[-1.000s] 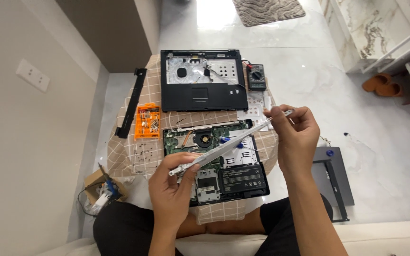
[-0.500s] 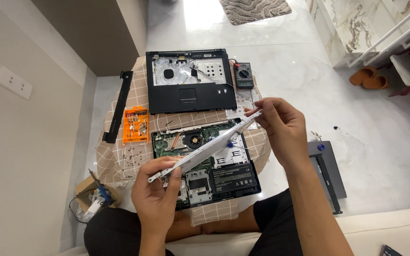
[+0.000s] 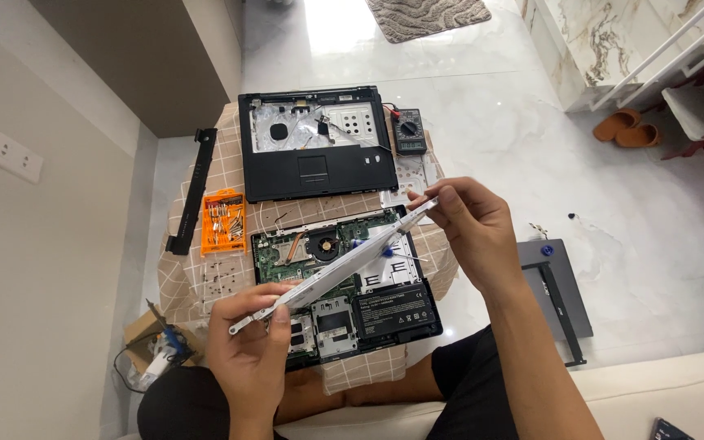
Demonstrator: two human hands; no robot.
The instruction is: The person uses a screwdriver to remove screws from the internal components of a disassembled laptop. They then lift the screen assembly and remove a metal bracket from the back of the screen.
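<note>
I have both hands up over the tabletop (image 3: 205, 269), which carries a checked cloth. My left hand (image 3: 250, 346) pinches the near, lower end of a long flat silver plate (image 3: 344, 265), thumb on top and fingers curled beneath. My right hand (image 3: 470, 228) pinches the far, upper end between fingertips and thumb. So each grip is pressed together on the plate, which slants from lower left to upper right, held edge-on above the opened laptop base (image 3: 344, 293).

In that base I see the green board, a round fan and a black battery (image 3: 393, 310) at the near right corner. Beyond it lies the black palm-rest cover (image 3: 315, 151), turned over. Just right of the cover sits a multimeter (image 3: 410, 132). Left of the base is an orange screw box (image 3: 223, 220), and a black strip (image 3: 193, 191) lies along the left edge. On the floor to my right rests a grey lid (image 3: 556, 293).
</note>
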